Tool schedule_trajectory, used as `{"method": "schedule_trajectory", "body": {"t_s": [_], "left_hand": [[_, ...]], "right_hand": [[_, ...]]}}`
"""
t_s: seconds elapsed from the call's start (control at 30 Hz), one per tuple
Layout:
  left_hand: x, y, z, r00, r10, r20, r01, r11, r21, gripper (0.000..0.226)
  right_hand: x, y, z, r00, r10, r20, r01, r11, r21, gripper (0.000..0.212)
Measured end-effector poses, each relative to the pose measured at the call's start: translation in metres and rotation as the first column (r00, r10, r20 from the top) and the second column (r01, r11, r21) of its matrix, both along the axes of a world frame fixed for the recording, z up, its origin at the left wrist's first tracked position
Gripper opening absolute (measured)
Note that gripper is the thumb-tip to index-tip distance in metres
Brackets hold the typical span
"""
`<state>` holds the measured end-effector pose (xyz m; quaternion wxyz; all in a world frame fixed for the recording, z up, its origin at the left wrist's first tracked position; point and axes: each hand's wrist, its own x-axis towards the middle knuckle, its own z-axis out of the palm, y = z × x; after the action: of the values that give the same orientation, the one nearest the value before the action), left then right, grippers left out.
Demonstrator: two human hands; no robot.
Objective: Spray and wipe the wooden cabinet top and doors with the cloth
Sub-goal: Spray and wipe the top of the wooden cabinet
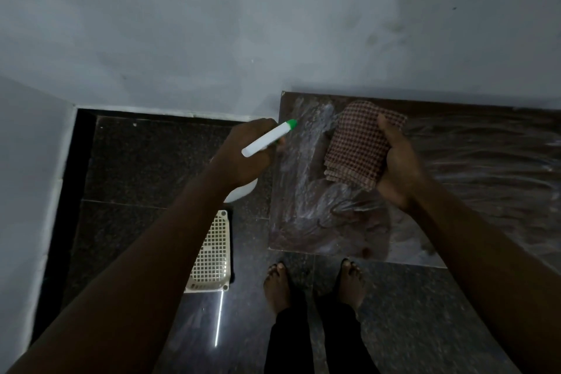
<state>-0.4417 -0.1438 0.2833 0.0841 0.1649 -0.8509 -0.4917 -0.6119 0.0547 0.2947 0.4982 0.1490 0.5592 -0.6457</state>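
left hand (pixel 243 161): fingers curled round white spray bottle (pixel 267 138), green nozzle toward cabinet top (pixel 485 161) | right hand (pixel 394 167): fingers and thumb pinching folded checked cloth (pixel 358 143) over wet-streaked surface near its left end, contact unclear | perforated basket (pixel 212 255) on floor

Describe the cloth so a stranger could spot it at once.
Start at the smeared wooden cabinet top against the wall on the right. Over its left end the right hand holds a folded cloth. Only it is checked, red-brown and pale, unlike the white, green-tipped spray bottle in the left hand.
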Motion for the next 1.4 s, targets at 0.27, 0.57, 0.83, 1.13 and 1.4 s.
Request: {"method": "schedule_trajectory", "body": {"t_s": [0.27,0.57,0.83,1.13,1.4], "left_hand": [[0.003,0.011,-0.014,0.973,-0.131,0.188,0.197,0.899,-0.391,0.031],[0.002,0.025,-0.017,0.97,-0.033,0.241,0.161,0.831,-0.533,0.035],[0.004,0.034,-0.01,0.935,0.155,0.32,0.062,0.815,-0.576,0.053],[0.007,0.042,-0.01,0.912,0.216,0.348,-0.008,0.858,-0.513,0.048],[0.01,0.043,-0.005,0.918,0.232,0.323,-0.042,0.865,-0.5,0.042]], "right_hand": [[-0.004,0.003,0.001,1.0,-0.002,0.002,0.002,1.0,-0.002,0.049],[-0.001,0.009,-0.005,0.999,0.047,-0.019,-0.046,0.998,0.035,0.045],[-0.002,0.012,0.002,0.999,0.049,-0.023,-0.048,0.997,0.056,0.046],[0.001,0.011,-0.002,0.997,0.069,-0.041,-0.067,0.996,0.065,0.048],[0.005,0.002,-0.002,0.935,0.073,-0.348,-0.004,0.981,0.195,0.042]]}}
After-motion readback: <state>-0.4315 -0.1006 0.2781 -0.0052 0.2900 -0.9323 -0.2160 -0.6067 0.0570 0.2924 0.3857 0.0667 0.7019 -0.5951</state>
